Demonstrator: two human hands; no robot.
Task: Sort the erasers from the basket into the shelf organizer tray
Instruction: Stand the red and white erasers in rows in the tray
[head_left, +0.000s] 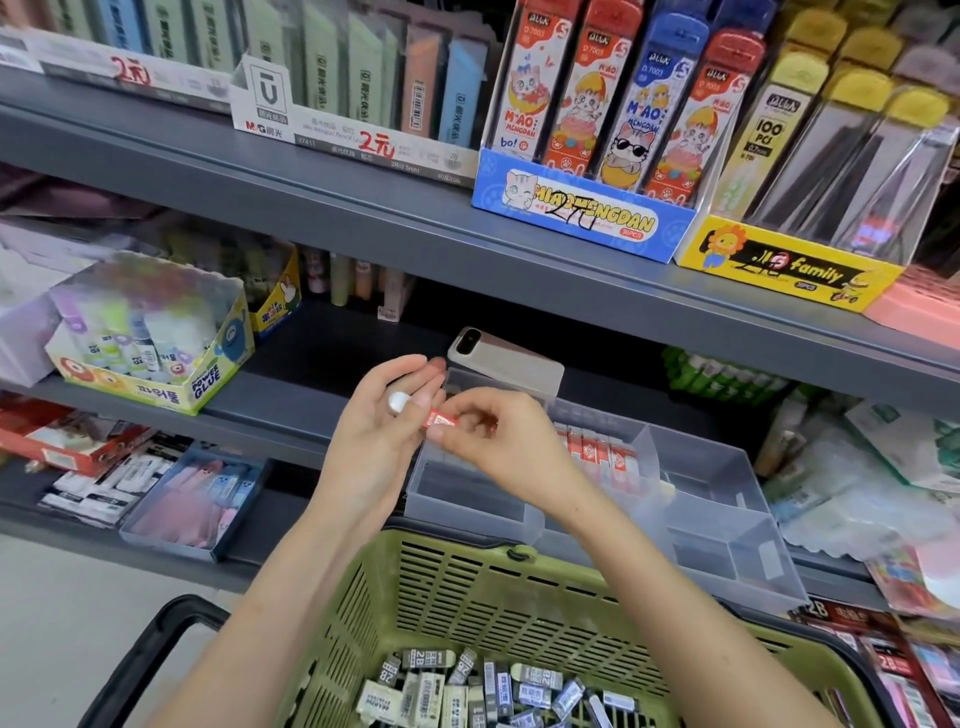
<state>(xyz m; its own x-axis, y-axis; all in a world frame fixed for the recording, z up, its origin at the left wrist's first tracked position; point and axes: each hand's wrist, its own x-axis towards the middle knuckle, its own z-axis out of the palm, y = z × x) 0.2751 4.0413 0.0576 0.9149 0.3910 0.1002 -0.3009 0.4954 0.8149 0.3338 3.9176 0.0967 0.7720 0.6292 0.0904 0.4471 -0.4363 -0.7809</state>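
Red-sleeved eraser (441, 419) pinched between fingers of left hand (379, 421) and right hand (498, 441), above clear tray (467, 506); green basket (467, 571) just below tray.

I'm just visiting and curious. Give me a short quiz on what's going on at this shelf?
1. True or false: the green basket is empty.
2. What colour is the eraser that the right hand pinches? A grey, B red, C blue.
3. Name the object lying on the shelf just behind the clear tray.

Key: 1 false, it holds many wrapped erasers; 2 B; 3 a phone.
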